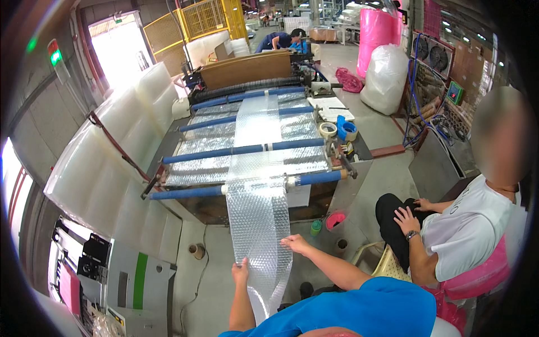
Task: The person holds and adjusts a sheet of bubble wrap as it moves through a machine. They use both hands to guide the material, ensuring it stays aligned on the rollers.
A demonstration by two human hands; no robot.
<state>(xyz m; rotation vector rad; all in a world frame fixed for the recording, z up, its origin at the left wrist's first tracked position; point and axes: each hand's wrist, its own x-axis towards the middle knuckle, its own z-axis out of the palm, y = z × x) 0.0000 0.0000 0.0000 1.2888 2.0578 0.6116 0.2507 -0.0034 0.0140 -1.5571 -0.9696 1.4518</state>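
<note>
A long strip of clear bubble wrap (259,222) runs down from the machine's front roller (317,177) toward me. At its left edge, my left hand (240,271) is closed on the film with the thumb on top. Slightly farther up, my right hand (295,243) pinches the right edge between thumb and fingers. Between my hands the strip hangs fairly flat; below them its edges curl inward. On the machine, the strip lies over silvery film (196,153) and passes the blue rollers (241,150).
A person in a white shirt (471,224) sits at the right. Tape rolls (347,130) and a white sheet (331,109) lie beside the machine. Large wrapped rolls (112,135) stand left. A green bottle (316,227) and pink bucket (335,219) stand on the floor. Another person (279,41) bends behind the machine.
</note>
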